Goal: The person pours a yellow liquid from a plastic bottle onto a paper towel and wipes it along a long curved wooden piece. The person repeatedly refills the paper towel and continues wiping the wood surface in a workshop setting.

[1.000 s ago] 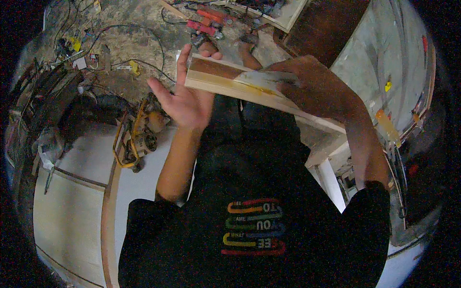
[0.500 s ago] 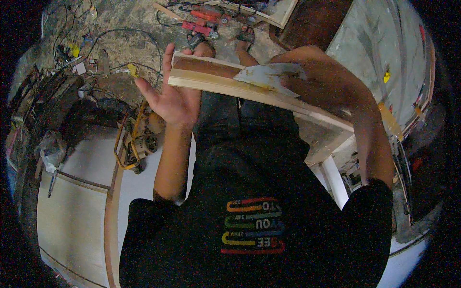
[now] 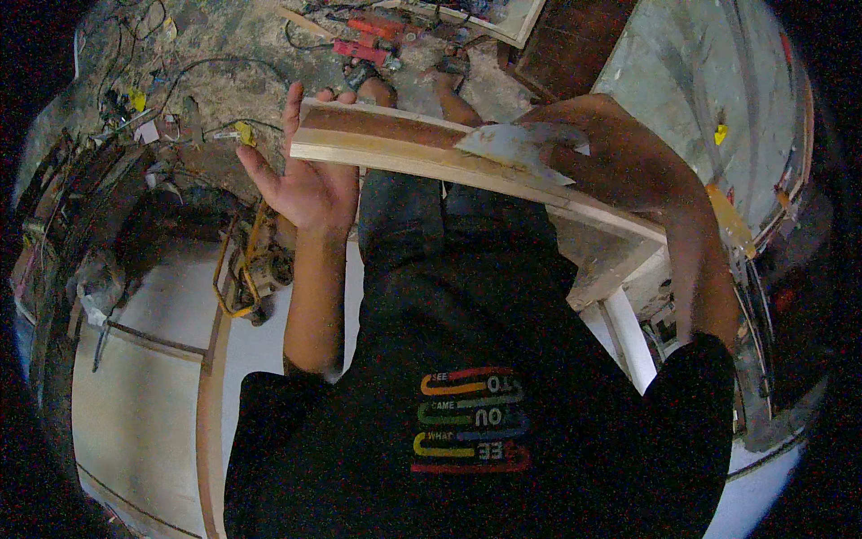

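Observation:
A long wooden board [image 3: 404, 148] with a brown face and pale edge runs from upper left to the right in front of my body. My left hand [image 3: 305, 175] supports its left end, palm up and fingers spread behind it. My right hand [image 3: 611, 157] presses a flat metal scraper blade [image 3: 516, 148] smeared with pale filler against the board's face near its middle. The board's right end rests on a pale wooden frame [image 3: 620, 269].
The dirt floor ahead holds red tools [image 3: 368, 40], cables and small yellow pieces [image 3: 244, 136]. A yellow-framed power tool [image 3: 247, 269] lies at my left beside white panels [image 3: 144, 395]. A dark cabinet [image 3: 575, 45] and a grey sheet [image 3: 700, 81] stand at upper right.
The board's left end and my left hand have shifted left and slightly down. My right hand with the scraper has stayed on the board's face, sliding a little along it.

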Tool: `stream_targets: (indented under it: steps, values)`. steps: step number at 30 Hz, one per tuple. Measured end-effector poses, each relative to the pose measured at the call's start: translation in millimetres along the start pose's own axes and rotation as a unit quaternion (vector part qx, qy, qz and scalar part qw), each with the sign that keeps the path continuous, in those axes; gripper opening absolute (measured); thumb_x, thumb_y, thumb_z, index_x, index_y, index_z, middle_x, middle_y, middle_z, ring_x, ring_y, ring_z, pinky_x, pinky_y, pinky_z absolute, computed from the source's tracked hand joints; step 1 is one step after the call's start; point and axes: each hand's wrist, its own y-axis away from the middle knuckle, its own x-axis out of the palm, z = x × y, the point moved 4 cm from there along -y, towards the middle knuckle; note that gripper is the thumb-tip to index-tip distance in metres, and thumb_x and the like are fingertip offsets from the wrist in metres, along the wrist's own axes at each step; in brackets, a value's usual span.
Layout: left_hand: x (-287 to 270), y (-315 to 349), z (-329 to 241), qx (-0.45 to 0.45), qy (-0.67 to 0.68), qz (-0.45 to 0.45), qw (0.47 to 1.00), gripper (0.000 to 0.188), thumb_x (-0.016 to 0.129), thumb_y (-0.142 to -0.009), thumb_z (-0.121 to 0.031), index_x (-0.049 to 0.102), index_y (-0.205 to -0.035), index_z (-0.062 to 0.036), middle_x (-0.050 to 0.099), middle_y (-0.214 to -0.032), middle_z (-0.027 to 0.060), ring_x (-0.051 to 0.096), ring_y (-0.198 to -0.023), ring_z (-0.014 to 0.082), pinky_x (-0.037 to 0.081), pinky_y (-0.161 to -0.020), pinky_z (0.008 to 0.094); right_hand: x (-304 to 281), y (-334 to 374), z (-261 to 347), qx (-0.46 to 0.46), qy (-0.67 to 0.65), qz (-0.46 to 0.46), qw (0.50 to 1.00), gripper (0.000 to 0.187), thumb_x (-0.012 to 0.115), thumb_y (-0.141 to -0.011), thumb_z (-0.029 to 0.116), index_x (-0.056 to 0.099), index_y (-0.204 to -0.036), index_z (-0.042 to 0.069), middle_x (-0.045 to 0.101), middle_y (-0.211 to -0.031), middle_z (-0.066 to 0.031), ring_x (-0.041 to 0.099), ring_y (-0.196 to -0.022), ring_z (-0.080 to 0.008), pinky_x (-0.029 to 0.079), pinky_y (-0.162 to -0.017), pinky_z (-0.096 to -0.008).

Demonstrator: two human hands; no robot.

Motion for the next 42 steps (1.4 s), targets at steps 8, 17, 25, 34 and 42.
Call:
stream_targets:
  steps: [8, 17, 25, 34, 42]
  values:
    - [-3.9, 8.0, -2.1, 0.024, -0.034, 0.009, 0.999, 0.087, 0.035, -0.087, -0.072, 0.038, -0.140, -0.0033, 0.052, -0.122, 0.0189, 0.044, -0.121, 0.0383, 0.029, -0.109, 0.0485, 19.3, -20.8, 15.6, -0.054, 0.014, -0.034, 0.998, 0.037, 0.061, -0.086, 0.014, 0.060, -0.123, 0.007, 0.059, -0.118, -0.0194, 0.053, -0.115, -0.0331, 0.041, -0.101, -0.0399]
    - [-4.6, 3.4, -1.5, 0.038, -0.045, -0.011, 0.998, 0.083, 0.036, -0.088, -0.070, 0.039, -0.139, -0.0042, 0.054, -0.122, 0.0186, 0.047, -0.119, 0.0379, 0.030, -0.108, 0.0489, 14.1, -20.0, 1.4, -0.094, -0.044, 0.033, 0.994, 0.040, 0.061, -0.085, 0.016, 0.059, -0.123, 0.003, 0.059, -0.117, -0.0197, 0.053, -0.114, -0.0336, 0.040, -0.100, -0.0404]
    - [-9.0, 7.3, -1.4, 0.033, -0.025, 0.024, 0.999, 0.081, 0.033, -0.090, -0.069, 0.040, -0.138, -0.0044, 0.054, -0.123, 0.0174, 0.047, -0.119, 0.0379, 0.030, -0.108, 0.0490, 19.3, -27.4, 19.5, -0.053, -0.013, -0.003, 0.998, 0.040, 0.062, -0.086, 0.014, 0.057, -0.124, 0.003, 0.059, -0.118, -0.0177, 0.051, -0.118, -0.0323, 0.038, -0.103, -0.0390]
    - [-11.8, 5.9, 0.5, 0.042, -0.023, 0.058, 0.997, 0.079, 0.033, -0.091, -0.068, 0.040, -0.138, -0.0047, 0.054, -0.124, 0.0176, 0.048, -0.119, 0.0377, 0.031, -0.107, 0.0491, 10.8, -28.7, 21.6, -0.022, -0.034, 0.137, 0.990, 0.038, 0.062, -0.085, 0.013, 0.058, -0.121, 0.002, 0.058, -0.118, -0.0175, 0.053, -0.116, -0.0295, 0.039, -0.102, -0.0374]
    - [-12.8, 11.4, -0.9, 0.066, -0.069, 0.001, 0.995, 0.076, 0.033, -0.091, -0.068, 0.042, -0.135, -0.0060, 0.055, -0.121, 0.0173, 0.050, -0.117, 0.0369, 0.033, -0.105, 0.0485, 21.2, -44.0, 32.1, -0.102, -0.087, 0.116, 0.984, 0.035, 0.065, -0.083, 0.016, 0.062, -0.112, -0.002, 0.068, -0.098, -0.0126, 0.063, -0.092, -0.0223, 0.048, -0.087, -0.0326]
